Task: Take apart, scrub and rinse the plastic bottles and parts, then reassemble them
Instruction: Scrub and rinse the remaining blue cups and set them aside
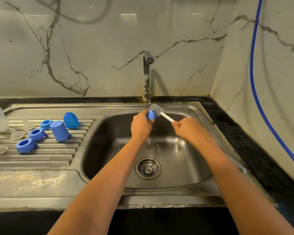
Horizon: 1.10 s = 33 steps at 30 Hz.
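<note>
Scrub step, mid-task by the look of it. Left hand [141, 123] wrapped around a small blue bottle part [151, 114], held over the sink [109, 126] under the tap [147, 77], probably so runoff drops straight to the drain [148, 167]. Right hand [187, 127] fisted on the white handle of the bottle brush [157, 110], grey bristles at the part's mouth, just outside or barely in. Other parts parked on the draining board [41, 160]: blue rings [26, 145], blue cup [59, 131] mouth-down, clear teats [15, 134], likely left to drain. Reassembly not started.
</note>
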### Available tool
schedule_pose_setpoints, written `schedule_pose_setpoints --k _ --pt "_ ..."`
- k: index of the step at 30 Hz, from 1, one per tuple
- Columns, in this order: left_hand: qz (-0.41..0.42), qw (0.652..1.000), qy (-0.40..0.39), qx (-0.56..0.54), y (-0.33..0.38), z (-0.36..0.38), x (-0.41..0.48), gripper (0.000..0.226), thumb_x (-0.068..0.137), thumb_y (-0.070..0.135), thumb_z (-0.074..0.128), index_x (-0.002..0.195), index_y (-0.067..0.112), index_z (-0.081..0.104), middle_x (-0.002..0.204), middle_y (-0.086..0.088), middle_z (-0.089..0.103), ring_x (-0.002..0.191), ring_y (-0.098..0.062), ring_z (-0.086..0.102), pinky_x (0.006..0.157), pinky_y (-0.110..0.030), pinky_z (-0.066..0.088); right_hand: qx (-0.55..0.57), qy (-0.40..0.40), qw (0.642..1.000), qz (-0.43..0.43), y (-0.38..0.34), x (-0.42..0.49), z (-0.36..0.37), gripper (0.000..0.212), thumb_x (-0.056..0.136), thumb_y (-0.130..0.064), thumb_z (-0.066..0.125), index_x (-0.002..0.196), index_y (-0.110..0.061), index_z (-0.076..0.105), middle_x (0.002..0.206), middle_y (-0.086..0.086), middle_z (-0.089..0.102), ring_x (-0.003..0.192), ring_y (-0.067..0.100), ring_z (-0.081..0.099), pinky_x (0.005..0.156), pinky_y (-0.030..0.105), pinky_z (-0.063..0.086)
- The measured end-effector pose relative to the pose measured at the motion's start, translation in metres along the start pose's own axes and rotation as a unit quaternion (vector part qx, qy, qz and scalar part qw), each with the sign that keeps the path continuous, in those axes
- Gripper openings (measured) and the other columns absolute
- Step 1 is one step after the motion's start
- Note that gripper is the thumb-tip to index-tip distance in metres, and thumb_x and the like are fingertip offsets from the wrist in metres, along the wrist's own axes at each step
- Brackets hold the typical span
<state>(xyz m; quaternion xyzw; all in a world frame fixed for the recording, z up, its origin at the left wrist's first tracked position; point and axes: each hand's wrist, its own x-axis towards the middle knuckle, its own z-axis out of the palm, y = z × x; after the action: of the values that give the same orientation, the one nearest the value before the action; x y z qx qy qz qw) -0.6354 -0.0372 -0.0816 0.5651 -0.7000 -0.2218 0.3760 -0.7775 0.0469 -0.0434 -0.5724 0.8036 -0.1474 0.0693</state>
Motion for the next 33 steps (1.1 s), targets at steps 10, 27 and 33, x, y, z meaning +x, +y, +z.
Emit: schedule_pose_setpoints --k 10,27,33 --pt "0.019 0.995 -0.012 0.098 -0.001 -0.017 -0.023 0.039 0.092 0.018 0.058 0.131 0.012 0.055 0.116 -0.014 0.066 0.103 -0.031 0.062 0.089 -0.039 0.051 -0.012 -0.050 0.999 0.000 -0.006 0.000 0.005 0.045 0.100 -0.041 0.033 0.066 -0.013 0.043 0.064 0.003 0.044 0.055 0.017 0.042 0.047 0.028 0.025" --pt "-0.054 0.998 0.017 0.038 0.001 -0.015 -0.041 0.043 0.091 0.016 0.060 0.134 0.014 0.054 0.119 -0.012 0.064 0.106 -0.029 0.060 0.087 -0.034 0.047 -0.046 -0.068 0.997 0.005 -0.007 -0.005 -0.004 0.045 0.099 -0.041 0.037 0.067 -0.011 0.045 0.068 0.004 0.048 0.057 0.019 0.046 0.050 0.028 0.032" --pt "-0.022 0.998 0.004 0.062 0.003 -0.009 -0.044 0.047 0.092 0.024 0.062 0.138 0.018 0.049 0.120 -0.011 0.064 0.106 -0.029 0.061 0.088 -0.039 0.051 -0.029 -0.037 0.999 -0.009 -0.005 -0.003 0.000 0.040 0.099 -0.040 0.036 0.077 -0.010 0.049 0.070 0.004 0.048 0.061 0.022 0.048 0.052 0.028 0.032"
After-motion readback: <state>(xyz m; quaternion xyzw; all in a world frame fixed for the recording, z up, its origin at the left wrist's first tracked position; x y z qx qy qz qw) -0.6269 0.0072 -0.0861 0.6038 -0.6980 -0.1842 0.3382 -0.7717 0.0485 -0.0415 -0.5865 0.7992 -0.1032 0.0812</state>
